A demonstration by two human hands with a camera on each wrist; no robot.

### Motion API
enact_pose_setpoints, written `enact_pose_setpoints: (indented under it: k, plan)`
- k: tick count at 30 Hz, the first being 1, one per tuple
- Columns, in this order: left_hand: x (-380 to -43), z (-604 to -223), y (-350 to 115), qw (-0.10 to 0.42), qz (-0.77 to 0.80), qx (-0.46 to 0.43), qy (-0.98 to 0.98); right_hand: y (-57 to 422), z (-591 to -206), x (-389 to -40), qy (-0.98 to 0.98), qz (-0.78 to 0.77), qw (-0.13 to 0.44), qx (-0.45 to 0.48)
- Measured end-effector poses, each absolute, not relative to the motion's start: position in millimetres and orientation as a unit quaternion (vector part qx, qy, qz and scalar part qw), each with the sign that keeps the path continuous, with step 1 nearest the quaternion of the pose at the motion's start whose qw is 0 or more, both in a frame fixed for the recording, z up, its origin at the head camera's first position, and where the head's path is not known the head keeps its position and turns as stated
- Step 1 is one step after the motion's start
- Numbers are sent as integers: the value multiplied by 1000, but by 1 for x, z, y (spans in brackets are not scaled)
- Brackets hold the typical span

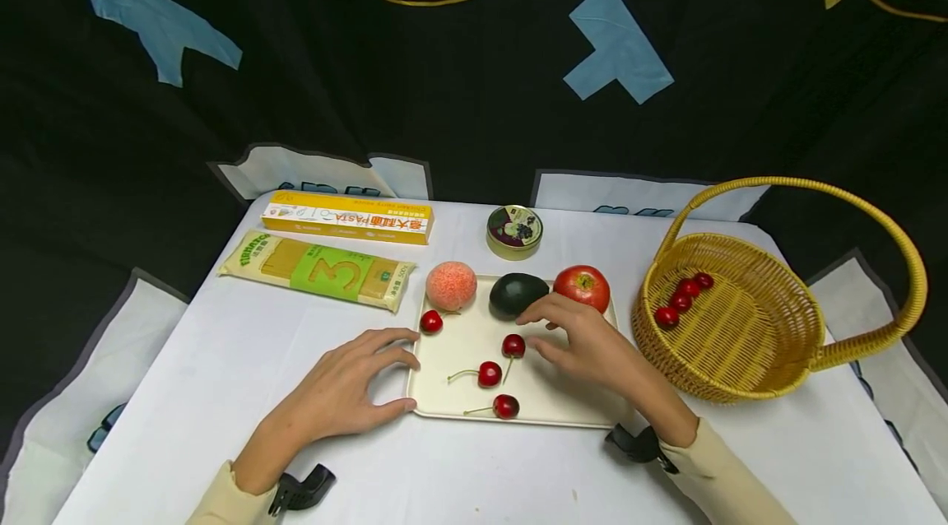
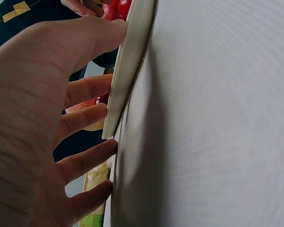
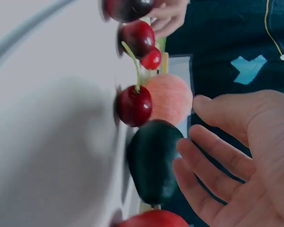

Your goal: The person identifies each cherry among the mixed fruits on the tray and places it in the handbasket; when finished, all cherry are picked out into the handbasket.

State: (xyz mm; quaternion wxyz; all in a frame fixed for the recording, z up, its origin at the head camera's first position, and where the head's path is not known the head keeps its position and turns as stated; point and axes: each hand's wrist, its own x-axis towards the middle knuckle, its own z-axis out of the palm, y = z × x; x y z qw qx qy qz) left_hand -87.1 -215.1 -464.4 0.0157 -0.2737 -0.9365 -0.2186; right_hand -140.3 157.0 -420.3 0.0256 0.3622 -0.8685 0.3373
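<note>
A cream tray [image 1: 452, 397] lies on the table with several red cherries [image 1: 489, 374] on it, three of them in its middle. My left hand [image 1: 341, 385] is at the tray's left edge, fingers spread and the thumb at the rim, as the left wrist view also shows. Above the tray's right half hovers my right hand [image 1: 585, 340], fingers loosely bent and nothing between them. Its fingertips are close to a dark green avocado [image 3: 154, 161] and the uppermost middle cherry [image 3: 135, 106]. A pinkish peach [image 1: 451, 286] and a red apple [image 1: 581, 288] sit along the tray's back.
To the right stands a yellow wicker basket [image 1: 796, 303] with a tall handle and several cherries [image 1: 681, 300] inside. A pasta bag [image 1: 318, 270] and a yellow-white pasta box [image 1: 348, 216] lie at the back left. Behind the tray is a round tin [image 1: 514, 231].
</note>
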Motion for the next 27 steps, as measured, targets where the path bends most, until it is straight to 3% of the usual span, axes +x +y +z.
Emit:
enact_pose_setpoints:
  k: [13,27]
  plan:
    - [-87,-466,-215,20,-220,-276,-935,147,-438,-140,-871,316,-48,374]
    - [-86,-466,-215,22,-217,-276,-936,147,-444,-142,-881,278,-49,381]
